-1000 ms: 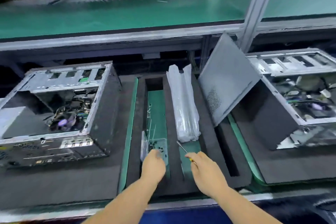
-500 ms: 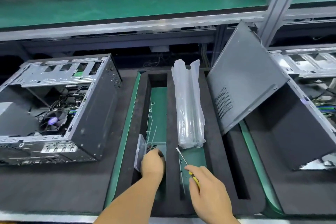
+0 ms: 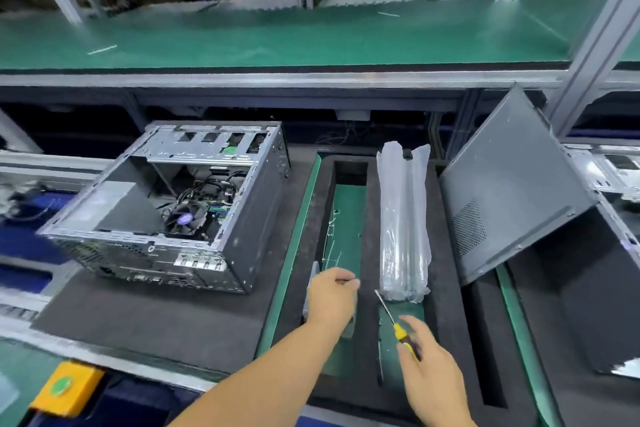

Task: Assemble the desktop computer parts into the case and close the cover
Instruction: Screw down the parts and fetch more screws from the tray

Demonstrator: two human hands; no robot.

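Observation:
The open computer case (image 3: 173, 211) lies on black foam at the left, its fan and cables showing inside. Its grey side cover (image 3: 509, 191) leans upright at the right. My left hand (image 3: 330, 298) hovers over a small clear screw box (image 3: 314, 274) in the foam tray's left slot, fingertips pinched on a tiny screw that is hard to make out. My right hand (image 3: 429, 364) grips a yellow-handled screwdriver (image 3: 403, 336), whose shaft points up and left over the middle slot.
Long parts in clear plastic bags (image 3: 403, 225) lie in the black foam tray (image 3: 450, 322). Part of a second open case (image 3: 616, 170) shows at the far right. A yellow box with a green button (image 3: 65, 388) sits at the bottom left. A green shelf (image 3: 277, 35) runs above.
The view has swung to the left. My left hand has lifted out of the screw box with its fingertips pinched. The right hand still holds the screwdriver, now raised a little.

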